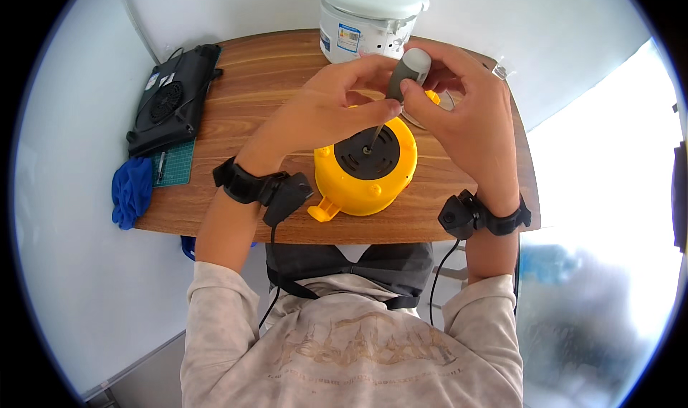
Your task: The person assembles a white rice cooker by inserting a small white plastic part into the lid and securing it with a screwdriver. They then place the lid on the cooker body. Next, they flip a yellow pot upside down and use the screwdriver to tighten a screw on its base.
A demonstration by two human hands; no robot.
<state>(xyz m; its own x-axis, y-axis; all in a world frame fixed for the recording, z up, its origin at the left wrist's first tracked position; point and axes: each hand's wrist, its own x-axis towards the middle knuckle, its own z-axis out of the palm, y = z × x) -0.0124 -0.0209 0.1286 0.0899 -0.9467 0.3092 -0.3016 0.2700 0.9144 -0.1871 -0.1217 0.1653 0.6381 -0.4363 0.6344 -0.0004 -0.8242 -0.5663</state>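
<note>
A yellow round appliance [364,202] lies on the wooden table with its black slotted base plate [351,161] facing up. Over it stands a screwdriver [405,75] with a grey handle, slightly tilted, its shaft tip at the middle of the black plate. My right hand [462,93] is closed round the handle, thumb pressed on its side. From the other side, my left hand [340,100] pinches low on the screwdriver, where handle and shaft meet. Whether a screw sits under the tip I cannot make out.
A white rice cooker [373,21] stands at the back, close behind my hands. Behind my right hand lies a clear round lid [446,100] with a yellow knob. At left are a black induction-type device [172,100], a green cutting mat [183,166] and blue cloth [131,193].
</note>
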